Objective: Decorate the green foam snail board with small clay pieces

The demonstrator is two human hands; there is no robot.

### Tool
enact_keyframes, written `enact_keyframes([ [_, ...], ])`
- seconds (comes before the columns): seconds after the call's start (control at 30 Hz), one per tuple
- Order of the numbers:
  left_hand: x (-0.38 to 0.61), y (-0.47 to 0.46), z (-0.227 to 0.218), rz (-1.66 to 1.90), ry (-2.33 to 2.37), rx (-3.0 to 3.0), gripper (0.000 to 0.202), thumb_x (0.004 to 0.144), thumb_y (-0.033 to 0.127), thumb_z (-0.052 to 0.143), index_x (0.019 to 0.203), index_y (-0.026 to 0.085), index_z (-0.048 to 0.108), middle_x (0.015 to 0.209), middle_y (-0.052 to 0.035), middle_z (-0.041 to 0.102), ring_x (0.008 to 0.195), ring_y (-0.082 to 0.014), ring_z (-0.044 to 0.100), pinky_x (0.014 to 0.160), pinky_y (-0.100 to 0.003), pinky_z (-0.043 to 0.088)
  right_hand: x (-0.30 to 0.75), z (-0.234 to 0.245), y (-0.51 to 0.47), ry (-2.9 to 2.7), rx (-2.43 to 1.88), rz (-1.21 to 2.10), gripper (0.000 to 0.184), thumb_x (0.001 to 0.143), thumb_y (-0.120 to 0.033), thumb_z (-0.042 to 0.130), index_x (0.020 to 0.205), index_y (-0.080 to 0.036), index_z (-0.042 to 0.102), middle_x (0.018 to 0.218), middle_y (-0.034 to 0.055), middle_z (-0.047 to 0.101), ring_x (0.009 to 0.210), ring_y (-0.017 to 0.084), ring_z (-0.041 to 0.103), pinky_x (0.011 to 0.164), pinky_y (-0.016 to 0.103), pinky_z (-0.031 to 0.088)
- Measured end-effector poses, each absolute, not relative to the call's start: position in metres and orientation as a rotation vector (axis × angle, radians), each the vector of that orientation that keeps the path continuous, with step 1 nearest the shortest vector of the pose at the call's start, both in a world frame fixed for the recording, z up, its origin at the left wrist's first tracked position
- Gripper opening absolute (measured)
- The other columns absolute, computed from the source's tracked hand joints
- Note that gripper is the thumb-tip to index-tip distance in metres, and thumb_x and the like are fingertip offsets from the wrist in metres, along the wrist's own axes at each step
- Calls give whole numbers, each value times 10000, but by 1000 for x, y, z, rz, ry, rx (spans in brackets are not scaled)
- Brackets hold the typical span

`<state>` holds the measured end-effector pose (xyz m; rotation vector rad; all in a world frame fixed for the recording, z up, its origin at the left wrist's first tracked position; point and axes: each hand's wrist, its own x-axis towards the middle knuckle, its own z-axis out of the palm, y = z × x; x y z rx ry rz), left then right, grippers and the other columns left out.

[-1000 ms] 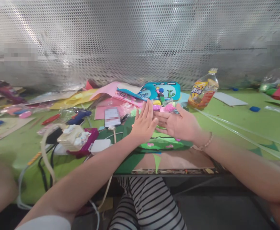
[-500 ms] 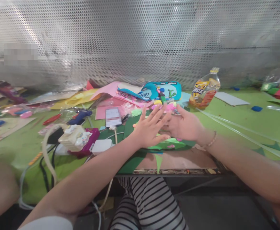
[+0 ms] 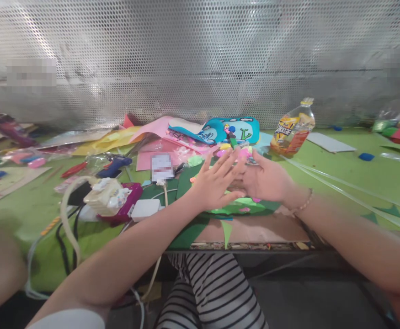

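Note:
My left hand (image 3: 215,185) is held palm down, fingers spread apart, over the work in front of me. Its fingers overlap my right hand (image 3: 268,179), which lies flat and turned up with the thumb apart and a beaded bracelet (image 3: 304,201) at the wrist. Whatever may be between the palms is hidden. Beneath both hands is a light green craft piece (image 3: 230,208) with small pink bits, resting on dark green sheet (image 3: 193,230). Just beyond the fingertips are pink and yellow lumps and a small figure with a blue top (image 3: 232,132).
A snack bag (image 3: 292,130) stands at the back right. On the left are a white power adapter (image 3: 146,209), a plug block (image 3: 104,198), cables and a blue glue gun (image 3: 114,167). Blue foam sheets (image 3: 251,130) lean near the perforated metal wall (image 3: 200,55). Another person's limb (image 3: 1,269) is at left.
My hands stay together in nearly the same place, with only a slight shift. The objects on the table have not moved.

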<state>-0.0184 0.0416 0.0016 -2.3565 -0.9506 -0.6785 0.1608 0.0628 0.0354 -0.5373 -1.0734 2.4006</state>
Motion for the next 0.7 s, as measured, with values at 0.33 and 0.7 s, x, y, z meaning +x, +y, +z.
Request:
enact_keyframes([
  [0.33, -4, 31, 0, -633, -834, -2386, 807, 854, 669, 108, 1451, 132, 196, 1503, -97, 253, 1413, -257, 121, 1129, -515, -35, 151, 23, 61, -917, -589, 2324, 508, 948, -432, 113, 948, -229, 579, 967, 16, 665, 1019, 152, 565, 993, 374, 335],
  [0.7, -8, 34, -3, -618, -897, -2305, 841, 839, 690, 87, 1445, 122, 218, 1500, -110, 261, 1413, -278, 105, 1128, -520, 27, 152, 18, 63, -1028, -554, 2359, 529, 921, -533, 158, 1099, -197, 526, 1213, 60, 576, 1167, 164, 490, 1016, 375, 307],
])
